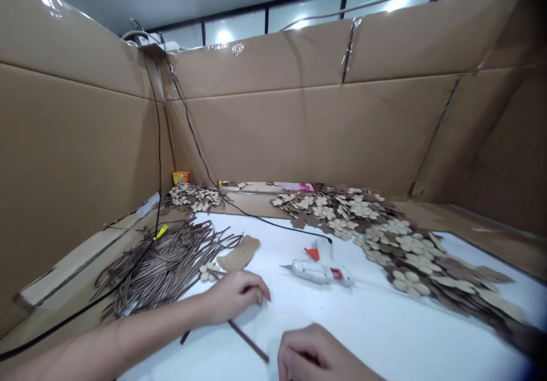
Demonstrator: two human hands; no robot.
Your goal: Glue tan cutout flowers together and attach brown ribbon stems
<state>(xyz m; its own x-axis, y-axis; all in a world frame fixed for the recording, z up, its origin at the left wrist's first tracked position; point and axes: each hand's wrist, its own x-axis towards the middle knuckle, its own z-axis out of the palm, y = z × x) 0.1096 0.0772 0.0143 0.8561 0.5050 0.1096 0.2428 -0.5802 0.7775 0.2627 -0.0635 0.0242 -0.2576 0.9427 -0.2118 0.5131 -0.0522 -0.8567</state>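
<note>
Head view: slender brown stick [248, 341] under the left hand [235, 295]

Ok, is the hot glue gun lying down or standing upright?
Lying down: the hot glue gun rests on its side, nozzle pointing left.

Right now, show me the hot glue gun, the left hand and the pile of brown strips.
Hot glue gun [318, 271]: head view, on its white body.
Left hand [235, 296]: head view, on the back of the hand.
Pile of brown strips [179, 261]: head view, on the middle of the pile.
</note>
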